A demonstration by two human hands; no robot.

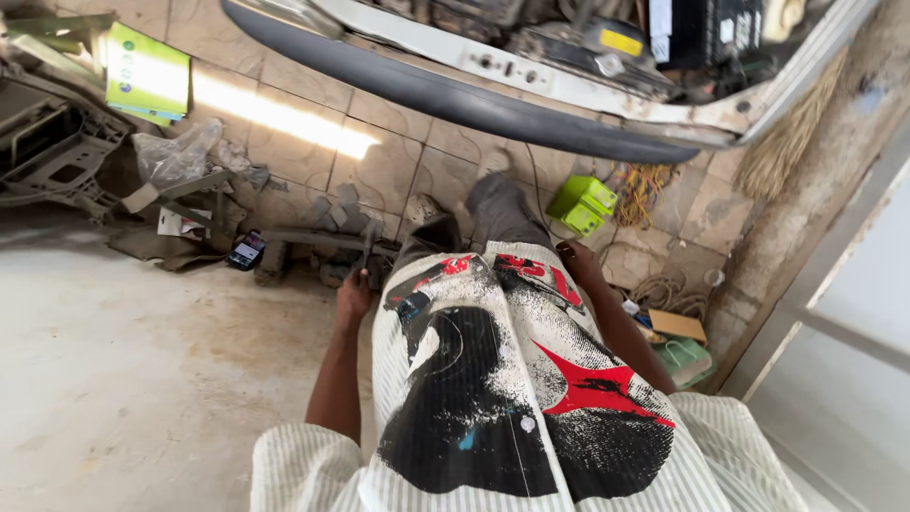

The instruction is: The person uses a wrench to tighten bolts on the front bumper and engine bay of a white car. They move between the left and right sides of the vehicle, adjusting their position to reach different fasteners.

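I look straight down my own body, over a striped shirt with a black, white and red print. My left hand [354, 294] hangs beside my hip, closed around a slim dark metal tool [367, 245] that sticks out forward. My right hand [576, 260] hangs at my other side, just past the shirt's hem, and it seems to hold nothing; its fingers are mostly hidden by the shirt. My grey-trousered legs [500, 210] stand on a tiled floor, just short of a car's grey front bumper [455, 95].
The car's open engine bay [588, 43] fills the top. A green box [583, 204] and tangled wires [643, 190] lie to the right. A phone [246, 250], metal parts [313, 237] and a plastic bag [175, 152] lie left. A broom [787, 142] leans on the right wall.
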